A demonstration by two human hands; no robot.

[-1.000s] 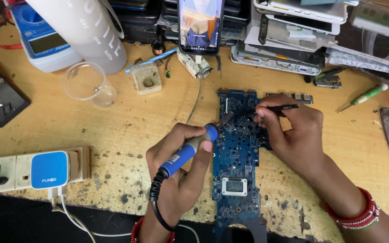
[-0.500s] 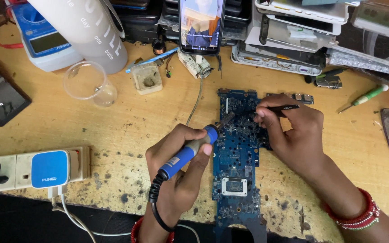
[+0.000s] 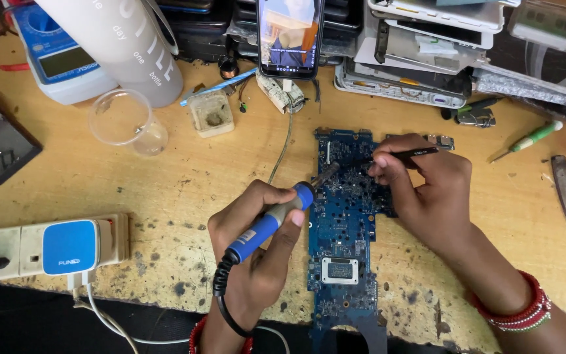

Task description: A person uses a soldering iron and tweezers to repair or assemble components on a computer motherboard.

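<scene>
Here, left hand (image 3: 257,242) wrapped around blue soldering iron (image 3: 271,223), fingers closed on its grip, tip just beyond on blue circuit board (image 3: 345,223) lying flat on the bench (image 3: 165,177). Right hand (image 3: 427,190) fingers pinching black tweezers (image 3: 401,156) close beside that tip. Likely risks: neighbouring parts bridged by a slipping tip, fingers burnt so near the hot end, board shifting because unclamped.

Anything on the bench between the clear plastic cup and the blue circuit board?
Head view: a small square beige block near the clear plastic cup, then bare wood crossed by a thin cable before the blue circuit board.
</scene>
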